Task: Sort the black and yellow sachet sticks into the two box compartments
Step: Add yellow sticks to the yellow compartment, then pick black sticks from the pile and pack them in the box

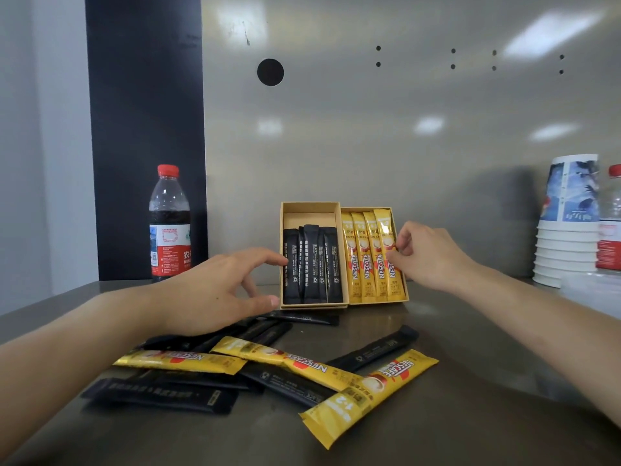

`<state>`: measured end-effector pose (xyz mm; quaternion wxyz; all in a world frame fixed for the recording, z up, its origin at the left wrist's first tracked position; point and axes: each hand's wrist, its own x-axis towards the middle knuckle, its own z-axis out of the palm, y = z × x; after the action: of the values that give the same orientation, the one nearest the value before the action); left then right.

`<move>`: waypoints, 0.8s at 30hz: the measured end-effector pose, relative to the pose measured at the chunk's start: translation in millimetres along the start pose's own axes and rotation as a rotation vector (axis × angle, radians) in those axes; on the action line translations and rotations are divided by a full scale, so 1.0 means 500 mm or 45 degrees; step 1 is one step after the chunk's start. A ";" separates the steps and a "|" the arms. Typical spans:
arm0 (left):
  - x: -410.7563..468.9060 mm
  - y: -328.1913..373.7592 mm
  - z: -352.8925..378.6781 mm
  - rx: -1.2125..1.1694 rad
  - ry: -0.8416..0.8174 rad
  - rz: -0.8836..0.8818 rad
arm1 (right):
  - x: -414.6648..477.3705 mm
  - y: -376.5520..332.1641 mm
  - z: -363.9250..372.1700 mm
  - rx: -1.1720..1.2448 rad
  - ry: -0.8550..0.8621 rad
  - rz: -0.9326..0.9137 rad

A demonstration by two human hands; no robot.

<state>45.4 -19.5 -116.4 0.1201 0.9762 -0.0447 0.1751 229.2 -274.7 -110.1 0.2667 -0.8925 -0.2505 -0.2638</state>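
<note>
A tan cardboard box [311,207] stands propped against the back wall with two compartments. Its left compartment holds several black sticks [312,267]; its right compartment [369,208] holds several yellow sticks [368,257]. My left hand [215,290] is spread open at the box's left side, fingertips touching the wall and the outermost black stick. My right hand [423,253] pinches the right edge of the rightmost yellow stick [391,260]. Loose on the counter in front lie three yellow sticks [285,359] and several black sticks [158,396], overlapping in a heap.
A cola bottle with a red cap [169,227] stands at the back left. A stack of paper cups [568,223] and another red-labelled bottle [610,223] stand at the right. The steel counter [470,415] runs to a metal back wall.
</note>
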 end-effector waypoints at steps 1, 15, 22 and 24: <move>0.000 -0.001 -0.001 -0.001 0.003 -0.005 | 0.000 0.000 0.001 0.010 -0.001 0.001; -0.006 0.003 -0.011 0.013 0.071 0.000 | 0.014 0.015 0.014 0.061 -0.030 0.104; 0.000 -0.028 -0.020 0.093 -0.006 -0.052 | 0.006 -0.004 -0.011 -0.262 0.321 -0.198; 0.000 -0.029 -0.012 0.144 -0.130 -0.058 | -0.002 -0.037 -0.026 -0.355 0.408 -0.437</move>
<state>45.1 -3.9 -114.2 0.0661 0.9898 -0.0186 0.1246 213.1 -269.4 -95.0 0.1290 -0.8119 -0.3142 -0.4748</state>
